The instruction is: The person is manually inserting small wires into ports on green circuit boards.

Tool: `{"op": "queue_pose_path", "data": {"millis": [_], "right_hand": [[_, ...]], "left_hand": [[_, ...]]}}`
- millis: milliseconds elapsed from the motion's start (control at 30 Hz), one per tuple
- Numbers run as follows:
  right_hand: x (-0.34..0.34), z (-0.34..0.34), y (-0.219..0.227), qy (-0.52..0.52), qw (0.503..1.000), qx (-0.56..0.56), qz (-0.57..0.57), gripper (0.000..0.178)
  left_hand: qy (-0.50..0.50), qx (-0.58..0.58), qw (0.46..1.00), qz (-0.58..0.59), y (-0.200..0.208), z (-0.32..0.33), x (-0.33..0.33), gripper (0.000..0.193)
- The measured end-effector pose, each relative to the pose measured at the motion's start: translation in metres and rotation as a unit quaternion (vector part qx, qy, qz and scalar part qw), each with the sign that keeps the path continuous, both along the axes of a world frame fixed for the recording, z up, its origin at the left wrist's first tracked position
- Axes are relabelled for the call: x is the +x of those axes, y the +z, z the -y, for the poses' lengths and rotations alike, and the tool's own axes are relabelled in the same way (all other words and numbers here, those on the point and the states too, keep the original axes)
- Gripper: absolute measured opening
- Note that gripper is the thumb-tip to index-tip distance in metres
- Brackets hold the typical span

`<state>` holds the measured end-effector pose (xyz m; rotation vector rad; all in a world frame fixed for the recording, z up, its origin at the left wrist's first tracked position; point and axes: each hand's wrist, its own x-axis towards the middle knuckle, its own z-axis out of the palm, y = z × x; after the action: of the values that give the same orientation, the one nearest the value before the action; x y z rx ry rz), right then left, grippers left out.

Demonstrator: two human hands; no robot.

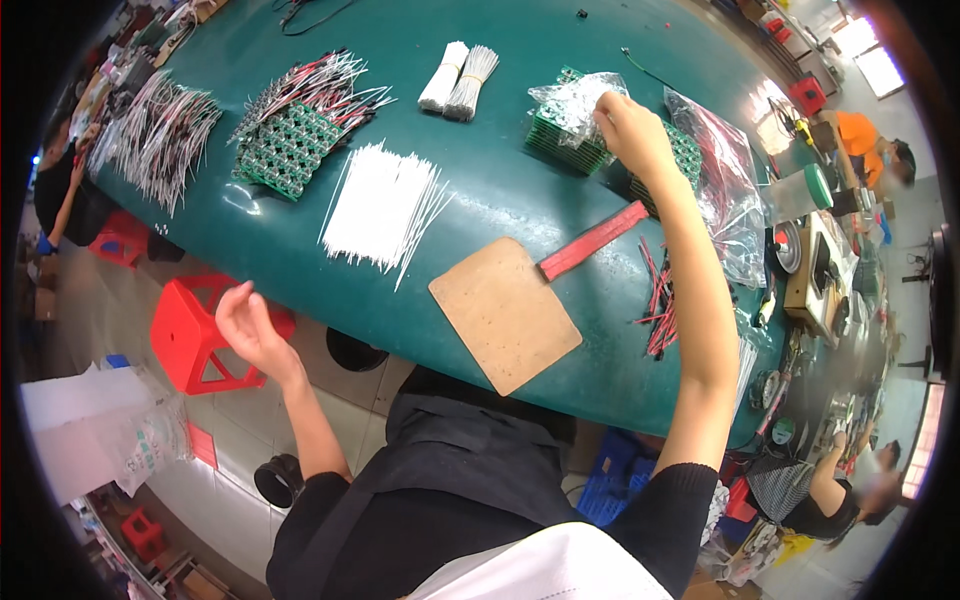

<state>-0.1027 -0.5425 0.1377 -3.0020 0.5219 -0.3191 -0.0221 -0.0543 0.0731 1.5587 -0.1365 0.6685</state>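
Note:
My right hand [632, 132] reaches to the far right of the table, its fingers closed at the edge of a crumpled clear plastic bag [582, 105]. That bag lies over a stack of green circuit boards [562, 145]. More green boards [686, 155] sit just right of the hand, partly behind my forearm. My left hand [255, 330] is off the table's front edge, beside a red stool, with loosely curved fingers and nothing in it. A tan square board [508, 315] lies in front of me, and a red bar [593, 241] touches its far right corner.
White wires [385, 208] are spread left of centre, with two bundles [458, 82] farther back. Boards with wires attached [287, 148] and a wire pile [165, 135] lie at left. Red wires [660, 305] and a bagged wire lot [715, 180] are at right. A red stool [190, 335] stands at left.

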Motion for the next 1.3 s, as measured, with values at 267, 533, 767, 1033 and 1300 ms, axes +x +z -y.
{"op": "queue_pose_path", "data": {"millis": [267, 533, 767, 1033, 1300], "right_hand": [[0.005, -0.015, -0.011, 0.162, 0.944, -0.287, 0.031, 0.035], [0.003, -0.009, -0.027, 0.167, 0.923, -0.310, 0.156, 0.023], [-0.001, -0.009, -0.030, 0.143, 0.955, -0.197, 0.168, 0.015], [-0.035, -0.011, -0.030, 0.113, 0.965, -0.083, 0.223, 0.022], [-0.053, -0.067, -0.058, -0.161, 0.846, 0.464, 0.210, 0.032]], "left_hand": [[-0.514, 0.367, 0.737, 0.240, 0.080, 0.174, 0.019, 0.021], [-0.440, 0.448, 0.679, 0.381, 0.039, 0.335, 0.073, 0.045], [-0.470, 0.442, 0.676, 0.355, 0.031, 0.345, 0.087, 0.034], [-0.389, 0.482, 0.608, 0.496, 0.042, 0.358, 0.084, 0.041], [-0.301, 0.495, 0.572, 0.580, 0.038, 0.381, 0.081, 0.033]]}}
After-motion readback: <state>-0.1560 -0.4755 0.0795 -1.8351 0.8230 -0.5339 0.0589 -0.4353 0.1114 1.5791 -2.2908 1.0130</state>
